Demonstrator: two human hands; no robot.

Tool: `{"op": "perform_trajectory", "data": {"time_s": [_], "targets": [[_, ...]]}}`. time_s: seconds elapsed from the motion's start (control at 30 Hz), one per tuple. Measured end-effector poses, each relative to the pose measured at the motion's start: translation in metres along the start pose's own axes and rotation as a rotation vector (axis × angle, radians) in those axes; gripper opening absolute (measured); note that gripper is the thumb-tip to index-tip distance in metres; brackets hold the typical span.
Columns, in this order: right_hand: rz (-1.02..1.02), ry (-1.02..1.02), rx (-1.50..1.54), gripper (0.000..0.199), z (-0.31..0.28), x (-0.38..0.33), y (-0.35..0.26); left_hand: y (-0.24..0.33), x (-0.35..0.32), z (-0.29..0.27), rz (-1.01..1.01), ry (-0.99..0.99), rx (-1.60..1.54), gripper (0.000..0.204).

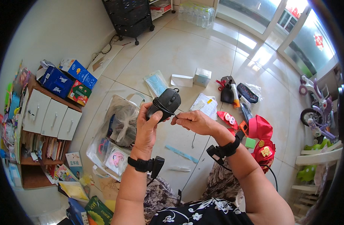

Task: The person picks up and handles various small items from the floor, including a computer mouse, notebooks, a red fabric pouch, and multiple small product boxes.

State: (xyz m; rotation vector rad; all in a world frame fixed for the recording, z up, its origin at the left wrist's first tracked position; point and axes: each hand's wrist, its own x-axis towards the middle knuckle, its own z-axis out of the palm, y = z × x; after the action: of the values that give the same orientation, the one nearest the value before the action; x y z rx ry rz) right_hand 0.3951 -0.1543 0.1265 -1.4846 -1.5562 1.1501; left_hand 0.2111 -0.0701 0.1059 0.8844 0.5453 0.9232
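Black mouse: centre frame, gripped in closed left hand.
Right hand: fingertips pinched shut on its thin cord.

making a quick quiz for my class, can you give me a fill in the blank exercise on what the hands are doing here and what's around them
1. The left hand holds a computer mouse whose colour is ____.
2. The right hand pinches the mouse's thin ____ between its fingertips.
3. Each wrist wears a black ____.
4. The blue face mask lies on the tiled ____.

Missing words: black; cable; strap; floor
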Motion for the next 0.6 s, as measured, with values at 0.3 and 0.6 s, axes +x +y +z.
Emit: {"op": "perform_trajectory", "data": {"time_s": [0.3,0.6], "targets": [[-0.082,0.043,-0.008,0.016,-0.018,-0.006,0.000,0.000,-0.001,0.002,0.186,-0.101,1.366,0.037],[0.076,0.214,0.361,0.024,-0.031,0.010,0.041,0.006,-0.011,-0.004,-0.087,-0.346,0.179,0.044]]}}
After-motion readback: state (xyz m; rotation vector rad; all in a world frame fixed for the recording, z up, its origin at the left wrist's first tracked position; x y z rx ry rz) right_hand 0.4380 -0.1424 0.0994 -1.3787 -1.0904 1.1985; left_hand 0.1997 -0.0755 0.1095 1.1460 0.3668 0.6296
